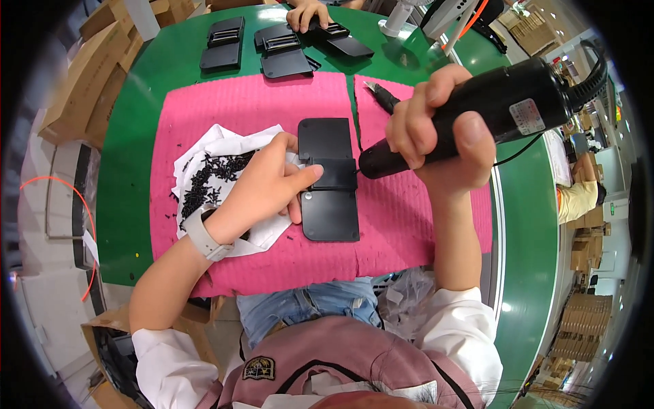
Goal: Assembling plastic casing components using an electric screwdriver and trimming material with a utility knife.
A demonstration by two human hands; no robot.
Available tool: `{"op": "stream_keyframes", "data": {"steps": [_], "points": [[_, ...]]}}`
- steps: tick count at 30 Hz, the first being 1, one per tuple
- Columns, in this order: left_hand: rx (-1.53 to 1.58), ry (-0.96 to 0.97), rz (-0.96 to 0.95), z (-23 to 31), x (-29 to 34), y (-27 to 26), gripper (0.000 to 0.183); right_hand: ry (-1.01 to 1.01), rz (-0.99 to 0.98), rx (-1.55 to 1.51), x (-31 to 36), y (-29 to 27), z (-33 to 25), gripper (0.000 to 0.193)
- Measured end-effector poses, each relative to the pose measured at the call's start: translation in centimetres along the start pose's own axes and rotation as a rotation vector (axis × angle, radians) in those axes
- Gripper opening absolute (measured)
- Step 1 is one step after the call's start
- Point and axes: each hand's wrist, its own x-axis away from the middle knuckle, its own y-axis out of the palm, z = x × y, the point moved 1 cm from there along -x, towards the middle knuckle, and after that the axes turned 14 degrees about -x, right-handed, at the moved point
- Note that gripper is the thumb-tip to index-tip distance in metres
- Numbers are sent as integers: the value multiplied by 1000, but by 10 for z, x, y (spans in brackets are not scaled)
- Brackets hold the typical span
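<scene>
A black plastic hinged bracket (332,219), two flat plates joined by a narrower middle block, lies on the pink foam mat (409,235). My left hand (266,184) grips its left edge, with the thumb pressing on the middle block. In my right hand (453,136) is a black electric screwdriver (507,102), held nearly level with its nose pointing left. The screwdriver's tip meets or nearly meets the right side of the middle block; contact is hard to tell. Beneath my left hand, small black screws (201,187) are heaped on a crumpled white sheet (267,235).
A utility knife (383,95) lies on the mat's far side. Beyond it, similar black brackets (223,46) rest on the green table (129,198), one under another person's hand (308,15). A cable (596,68) trails from the screwdriver. Cardboard boxes (85,82) stand at left.
</scene>
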Motion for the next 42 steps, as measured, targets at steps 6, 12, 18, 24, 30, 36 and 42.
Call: {"op": "stream_keyframes", "data": {"steps": [6,12,18,24,30,36,42], "points": [[-1,-72,-3,2,-2,1,35,51,-6,-31,-3,4,5,32],[-42,-83,8,2,-5,1,33,85,-12,42,-6,5,4,30],[-35,-71,6,8,-5,1,31,74,41,133,-1,13,6,29],[-344,100,173,-1,8,-15,24,-8,41,105,7,20,3,45],[-753,402,630,-10,59,-61,17,-82,-71,-155,18,3,-23,48],[-1018,277,682,-26,67,-47,15,-2,-58,-98,22,11,-11,51],[-911,283,626,-28,56,-45,15,-8,16,-55,27,14,-9,49]]}}
